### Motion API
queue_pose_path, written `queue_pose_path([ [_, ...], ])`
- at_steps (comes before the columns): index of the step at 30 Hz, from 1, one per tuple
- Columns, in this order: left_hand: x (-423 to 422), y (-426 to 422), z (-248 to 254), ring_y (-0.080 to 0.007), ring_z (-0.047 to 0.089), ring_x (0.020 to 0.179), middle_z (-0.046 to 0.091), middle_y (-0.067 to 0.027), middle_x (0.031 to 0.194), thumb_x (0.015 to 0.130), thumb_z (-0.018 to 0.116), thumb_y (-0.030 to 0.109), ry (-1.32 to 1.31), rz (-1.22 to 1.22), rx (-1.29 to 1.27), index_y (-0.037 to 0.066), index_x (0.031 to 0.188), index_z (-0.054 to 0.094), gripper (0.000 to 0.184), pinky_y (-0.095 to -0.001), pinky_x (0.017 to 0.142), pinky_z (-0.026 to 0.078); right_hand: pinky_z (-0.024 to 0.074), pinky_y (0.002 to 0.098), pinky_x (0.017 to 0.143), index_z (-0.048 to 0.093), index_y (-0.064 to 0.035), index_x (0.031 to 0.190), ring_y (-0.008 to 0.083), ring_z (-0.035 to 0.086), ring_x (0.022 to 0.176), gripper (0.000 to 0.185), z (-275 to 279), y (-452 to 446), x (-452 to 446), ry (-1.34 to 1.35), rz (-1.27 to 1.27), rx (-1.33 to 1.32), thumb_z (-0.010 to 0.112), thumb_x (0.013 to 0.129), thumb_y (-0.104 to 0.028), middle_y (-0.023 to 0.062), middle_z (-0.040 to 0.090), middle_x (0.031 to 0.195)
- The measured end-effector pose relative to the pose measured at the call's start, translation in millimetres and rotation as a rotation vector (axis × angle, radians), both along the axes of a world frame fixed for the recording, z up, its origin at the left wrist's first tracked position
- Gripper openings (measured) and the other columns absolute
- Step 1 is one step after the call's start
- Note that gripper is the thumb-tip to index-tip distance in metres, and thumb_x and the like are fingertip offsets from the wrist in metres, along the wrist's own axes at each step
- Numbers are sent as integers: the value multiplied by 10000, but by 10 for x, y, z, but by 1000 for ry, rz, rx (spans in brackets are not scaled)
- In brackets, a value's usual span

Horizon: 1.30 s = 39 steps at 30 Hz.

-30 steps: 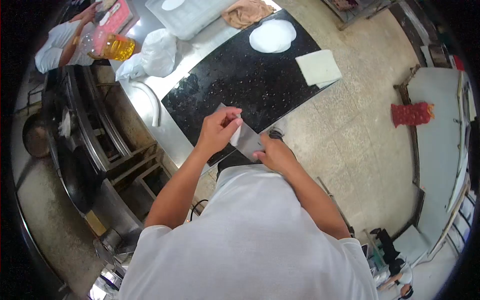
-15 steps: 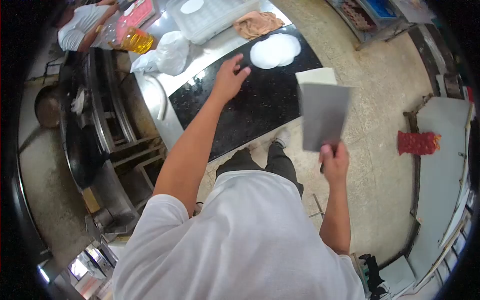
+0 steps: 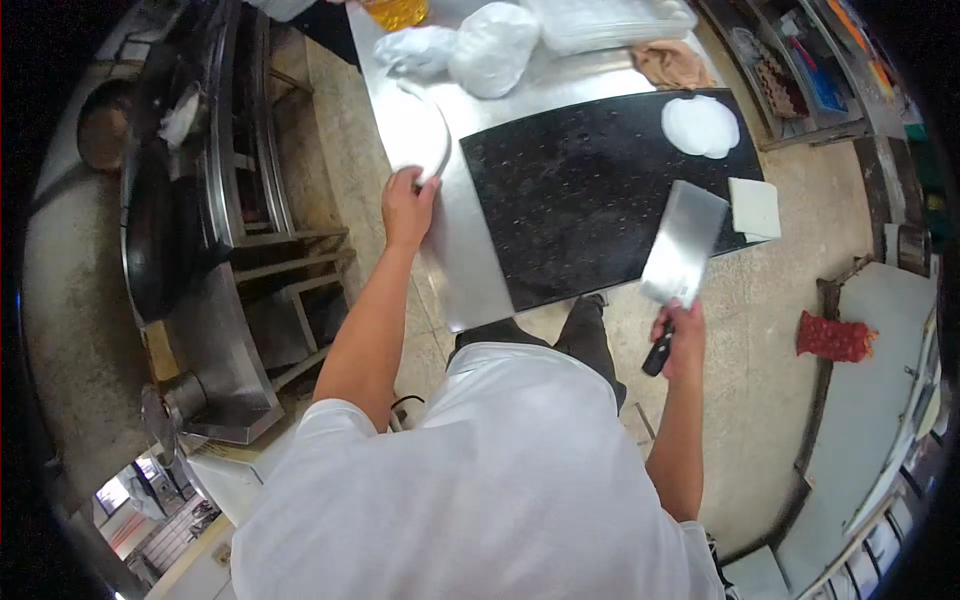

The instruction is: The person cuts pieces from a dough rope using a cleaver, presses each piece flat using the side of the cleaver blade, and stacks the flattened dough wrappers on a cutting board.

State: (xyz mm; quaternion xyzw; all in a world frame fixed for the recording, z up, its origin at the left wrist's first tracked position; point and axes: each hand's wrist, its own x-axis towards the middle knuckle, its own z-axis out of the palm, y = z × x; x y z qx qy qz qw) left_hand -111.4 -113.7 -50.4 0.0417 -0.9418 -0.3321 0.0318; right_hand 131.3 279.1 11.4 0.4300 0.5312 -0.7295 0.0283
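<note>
My left hand (image 3: 408, 212) is at the near end of a long, curved white roll (image 3: 430, 125) that looks like dough, its fingers and thumb closed around the tip. The roll lies on the metal table at the left of a black slab (image 3: 580, 195). In my right hand (image 3: 685, 335) is a cleaver (image 3: 686, 242), gripped by its black handle, with the broad blade pointing away over the slab's front right part. Thin white overlapping rounds (image 3: 700, 127) lie at the slab's far right corner. Just right of the blade sits a white square piece (image 3: 755, 210), perhaps folded cloth.
Behind the slab are a brown cloth (image 3: 672, 64), a clear plastic container (image 3: 600, 25), white plastic bags (image 3: 495, 50) and a bottle of yellow oil (image 3: 397, 12). Metal stove frames (image 3: 225, 150) stand left. A red net sack (image 3: 835, 337) is at right.
My left hand has moved from above the black slab to the white roll's near end. The cleaver has shifted left off the white square piece. The view has turned, so the table appears farther right.
</note>
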Motion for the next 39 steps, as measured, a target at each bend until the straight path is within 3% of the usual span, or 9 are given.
queue_pose_path([
  [4, -169, -222, 68, -305, 684, 816, 686, -154, 986, 844, 789, 198, 159, -144, 85, 14, 1083, 668, 325, -409, 755, 547, 454, 295, 498, 556, -78, 1106, 112, 538, 551, 169, 481, -1181, -274, -79, 461, 174, 599, 994, -197, 16, 558, 719],
  [7, -214, -444, 40, -312, 683, 802, 687, -150, 967, 832, 789, 169, 138, -229, 113, 31, 1063, 666, 295, -423, 739, 549, 545, 483, 624, 548, -23, 1089, 399, 695, 769, 192, 341, -1836, -682, 323, 930, 1116, 545, 994, -190, 249, 686, 937],
  [15, -314, -641, 0, -361, 676, 843, 679, -145, 991, 861, 720, 158, 121, -358, -21, 36, 1074, 666, 252, -455, 769, 547, 562, 536, 738, 494, -22, 1077, 415, 701, 840, 145, 208, -2574, -1467, 120, 1297, 1183, 442, 975, -111, 262, 678, 934],
  [21, -344, -451, 154, -389, 653, 882, 682, -166, 975, 966, 593, 263, 72, -413, 225, 38, 980, 701, 251, -492, 765, 526, 529, 532, 727, 495, -19, 1077, 441, 688, 849, 194, 190, -1751, -401, 122, 1088, 888, 564, 952, -152, 256, 679, 891],
  [25, 282, 608, 685, -334, 643, 916, 672, -136, 805, 978, 582, 401, -8, -866, -325, 61, 778, 735, 424, -485, 800, 502, 522, 432, 671, 596, -10, 1017, 363, 675, 734, 265, 298, -1086, 764, -47, 657, 557, 668, 937, -252, 214, 677, 802],
  [27, 431, 1221, 669, -335, 625, 1106, 700, -121, 1018, 982, 568, 422, -116, -1379, -553, 100, 908, 741, 373, -502, 945, 491, 521, 403, 660, 616, -4, 1003, 332, 666, 702, 289, 329, -764, 1057, -33, 511, 533, 672, 946, -282, 202, 672, 778],
  [29, 798, 1509, 169, -342, 161, 1554, 275, -92, 1648, 1007, 483, 559, 172, -1314, -500, 257, 1511, 446, 589, -662, 1218, 66, 512, 357, 619, 611, 6, 994, 224, 646, 654, 323, 471, -398, 1231, -3, 366, 634, 642, 986, -316, 151, 664, 747],
  [37, 742, 2488, 288, -385, 168, 1545, 249, -122, 1664, 995, 421, 642, 129, -1367, -533, 267, 1565, 391, 683, -640, 1222, 75, 481, 295, 580, 586, -30, 920, 119, 589, 619, 333, 151, 1004, 21, 239, -202, 600, 582, 1033, -344, 60, 609, 744],
  [39, 660, 2627, 275, -377, 187, 1542, 266, -131, 1657, 999, 433, 623, 171, -1221, -502, 251, 1564, 395, 678, -594, 1237, 97, 484, 332, 545, 519, -64, 978, 153, 564, 571, 271, -274, 1207, -425, 156, -307, 58, 559, 1043, -324, 28, 569, 722],
])
